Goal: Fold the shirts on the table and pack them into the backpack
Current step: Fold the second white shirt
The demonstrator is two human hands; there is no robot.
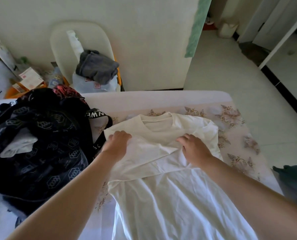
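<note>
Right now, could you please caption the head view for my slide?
Left hand grips the folded sleeve of a white T-shirt, right hand presses it flat, dark backpack alongside.

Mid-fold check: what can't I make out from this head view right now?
White shirt: hem cut off by the bottom edge, head view.
Backpack: inside mostly dark; the pale cloth in its mouth can't be identified.
Left hand: fingertips hidden under the hand, so its grip is unclear.
Dark green fabric: cut off by the right edge.

You worked in dim, soft daylight — brightest on the floor (pixel 222 70) beyond your right hand (pixel 194 149), gentle on the shirt (pixel 161 196). Left of your left hand (pixel 117 142), shadow swallowed detail; edges bowed, blurred.
</note>
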